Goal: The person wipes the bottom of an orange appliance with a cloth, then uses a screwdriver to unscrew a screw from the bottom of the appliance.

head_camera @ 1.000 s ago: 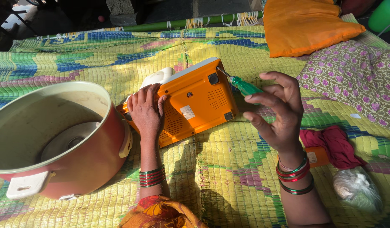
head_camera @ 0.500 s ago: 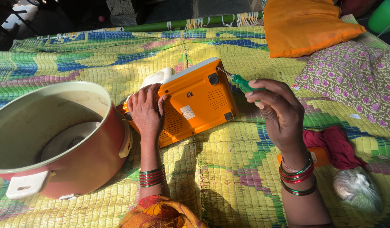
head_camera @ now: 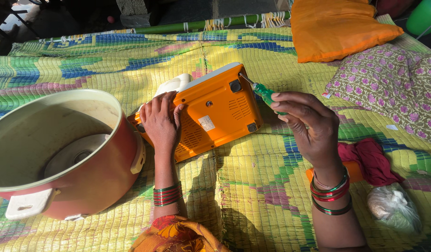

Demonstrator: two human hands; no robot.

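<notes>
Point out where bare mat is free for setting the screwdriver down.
Free: the woven mat between the forearms, below the orange appliance base; also the strip above it toward the green pole. Crowded: the round pot at left; the maroon cloth, plastic bag and floral cushion at right.

The right hand [head_camera: 313, 123] has drawn back from the orange appliance base [head_camera: 215, 109] — slightly rightward. The green-handled screwdriver [head_camera: 264, 93] now shows more shaft — its tip near the base's corner.

Harsh sunlight; deep shadows; sharp, saturated colours.
</notes>
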